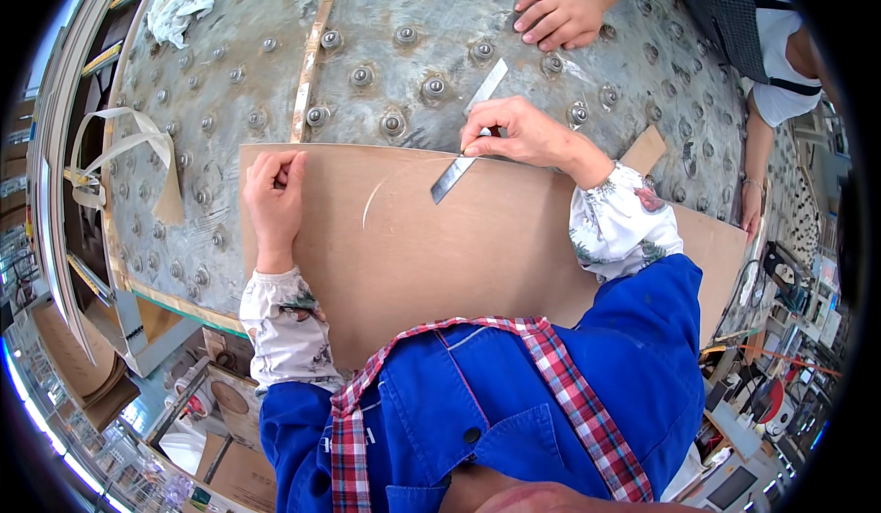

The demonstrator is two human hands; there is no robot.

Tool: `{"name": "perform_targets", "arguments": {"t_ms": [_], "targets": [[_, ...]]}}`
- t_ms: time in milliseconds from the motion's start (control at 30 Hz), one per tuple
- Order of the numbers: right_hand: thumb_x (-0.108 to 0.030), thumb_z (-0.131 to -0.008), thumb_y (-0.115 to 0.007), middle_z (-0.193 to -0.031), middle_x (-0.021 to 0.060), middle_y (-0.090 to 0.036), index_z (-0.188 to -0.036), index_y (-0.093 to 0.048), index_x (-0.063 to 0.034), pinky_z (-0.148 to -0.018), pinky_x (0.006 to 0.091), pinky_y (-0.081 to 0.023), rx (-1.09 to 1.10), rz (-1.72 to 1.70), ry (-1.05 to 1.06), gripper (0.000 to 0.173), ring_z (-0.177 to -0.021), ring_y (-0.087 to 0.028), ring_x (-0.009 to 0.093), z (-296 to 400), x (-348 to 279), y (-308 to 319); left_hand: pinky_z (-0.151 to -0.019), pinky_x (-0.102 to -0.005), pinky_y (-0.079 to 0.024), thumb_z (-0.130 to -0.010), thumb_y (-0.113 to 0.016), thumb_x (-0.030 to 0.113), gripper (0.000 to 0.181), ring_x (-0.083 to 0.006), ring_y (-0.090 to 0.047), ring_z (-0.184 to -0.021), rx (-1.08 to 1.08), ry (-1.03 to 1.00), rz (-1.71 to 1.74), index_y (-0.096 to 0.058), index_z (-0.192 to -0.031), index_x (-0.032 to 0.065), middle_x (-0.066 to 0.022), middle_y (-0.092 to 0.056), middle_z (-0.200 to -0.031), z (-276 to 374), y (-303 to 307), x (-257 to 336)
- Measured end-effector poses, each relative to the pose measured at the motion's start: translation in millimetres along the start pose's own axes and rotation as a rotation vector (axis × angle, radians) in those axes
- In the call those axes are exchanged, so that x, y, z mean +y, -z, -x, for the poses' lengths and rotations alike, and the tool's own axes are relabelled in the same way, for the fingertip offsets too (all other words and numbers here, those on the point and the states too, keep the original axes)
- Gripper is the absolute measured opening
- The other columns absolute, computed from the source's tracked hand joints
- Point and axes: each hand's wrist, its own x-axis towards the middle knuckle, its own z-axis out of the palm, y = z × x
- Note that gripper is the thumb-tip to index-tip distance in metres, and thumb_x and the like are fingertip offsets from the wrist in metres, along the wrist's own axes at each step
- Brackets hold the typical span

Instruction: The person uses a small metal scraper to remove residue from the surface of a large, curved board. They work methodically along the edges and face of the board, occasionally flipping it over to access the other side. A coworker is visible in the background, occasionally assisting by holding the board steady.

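A large brown sheet (427,258), its material unclear, lies before me on a metal table (227,100) studded with ball transfer units. My left hand (274,186) rests at the sheet's upper left corner with its fingers curled; whether it pinches the edge I cannot tell. Near the sheet's far edge, my right hand (519,134) holds a flat metal blade (451,179) with an angled end, between thumb and fingers. Its other end sticks out beyond the fingers. A thin pale curved sliver (372,203) lies on the sheet, left of the blade.
Across the table at upper right stands another person, one hand (561,17) flat on the tabletop. A wooden strip (313,59) runs away from the sheet. A crumpled white cloth (179,5) and a looped pale strip (148,134) lie at the left. A brown offcut (643,149) sits beyond my right wrist.
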Motion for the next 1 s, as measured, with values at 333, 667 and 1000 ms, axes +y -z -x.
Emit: {"name": "perform_targets", "arguments": {"t_ms": [333,667,1000], "targets": [[-0.009,-0.083,-0.07,-0.084,0.0049,-0.064,-0.088,-0.067,-0.0024,-0.07,0.0285,-0.046,0.033,-0.028,-0.036,0.009,-0.078,-0.059,0.015,17.1,-1.4,4.4,-0.059,-0.0263,-0.037,-0.083,-0.071,0.006,0.006,-0.0131,-0.041,-0.064,0.004,-0.003,-0.009,-0.066,-0.084,0.002,-0.0007,-0.05,-0.069,-0.1,-0.3,1.1],[-0.01,-0.083,-0.071,-0.084,0.005,-0.064,-0.086,-0.067,-0.0021,-0.069,0.0278,-0.046,0.066,-0.003,-0.029,0.009,-0.078,-0.06,0.016,42.5,4.3,10.7,-0.058,-0.0251,-0.036,-0.085,-0.07,0.006,0.007,-0.0116,-0.041,-0.063,-0.002,-0.015,-0.009,-0.066,-0.083,0.0009,-0.0004,-0.05,-0.069,-0.7,-0.3,3.8],[-0.006,-0.084,-0.068,-0.084,0.0043,-0.062,-0.086,-0.067,-0.0015,-0.068,0.0249,-0.044,0.163,-0.054,-0.12,0.005,-0.076,-0.057,0.012,77.7,10.1,13.9,-0.064,-0.0272,-0.042,-0.082,-0.071,0.009,0.01,-0.0154,-0.05,-0.069,-0.02,0.025,-0.067,-0.067,-0.088,0.0026,-0.0037,-0.057,-0.076,2.7,0.4,-0.8]]}}
